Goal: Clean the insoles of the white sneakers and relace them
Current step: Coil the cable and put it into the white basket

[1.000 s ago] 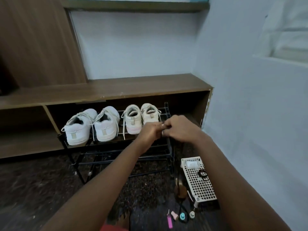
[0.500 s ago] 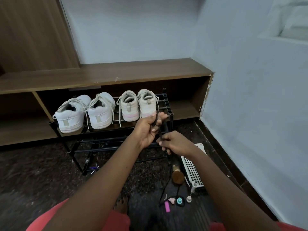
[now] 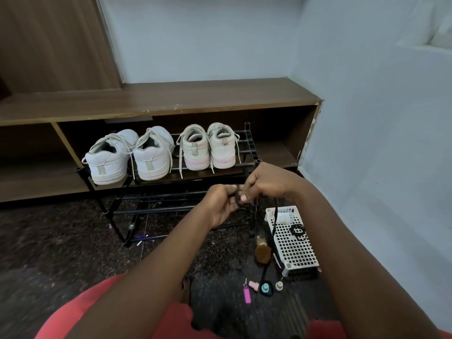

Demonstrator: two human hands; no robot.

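A: What are the hands doing in front of the shoe rack point(image 3: 171, 182)?

B: Both are pinching a black cord point(image 3: 275, 214). The left hand point(image 3: 221, 204) is closing its grip on a small coil of it, and the right hand point(image 3: 266, 183) is holding the same cord just beside it, with the tail hanging down toward the white perforated tray point(image 3: 293, 243) on the floor.

A: And the white sneakers point(image 3: 129, 156)?

B: They are sitting untouched on the rack's top tier, heels outward, laces still threaded and trailing, next to a second pair with pink soles point(image 3: 208, 148).

A: So how should this step go?

B: I'd judge that she is winding up the cord to clear it away. Keeping the loops snug and the tail taut should stop it snagging on the brush point(image 3: 263, 250) and little bottles point(image 3: 265, 287) below.
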